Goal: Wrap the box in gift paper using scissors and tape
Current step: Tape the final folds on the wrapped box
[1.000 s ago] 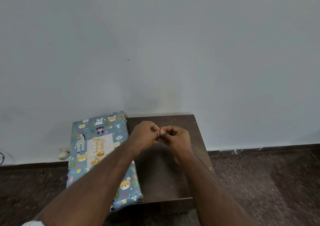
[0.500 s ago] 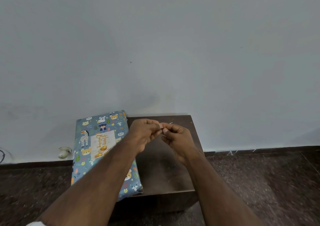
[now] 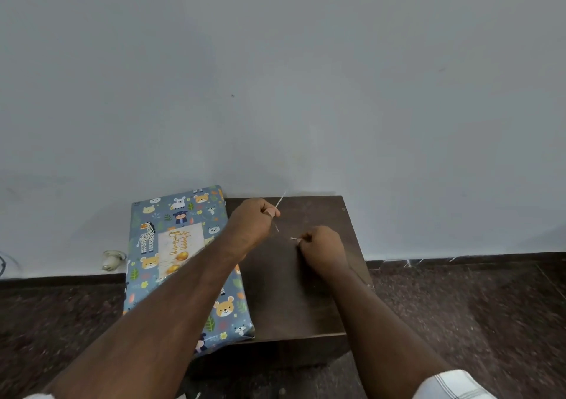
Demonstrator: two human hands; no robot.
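The box point(image 3: 183, 263) lies flat on the left part of the small dark table point(image 3: 294, 291), already covered in blue animal-print gift paper; its left and near edges overhang the tabletop. This position leaves the right half of the table free as a working area for the hands.

The left hand point(image 3: 251, 224) is raised over the table, fingers curled and pinching a thin, pale strip point(image 3: 279, 204). The right hand point(image 3: 321, 247) sits lower and to the right, also curled, pinching a small pale end point(image 3: 293, 238). The two hands are apart. The strip is probably clear tape stretched between them, although the view is too fine to confirm this. Holding it taut at both ends would keep it from folding onto itself before application. Neither hand touches the box. Scissors are not in view.
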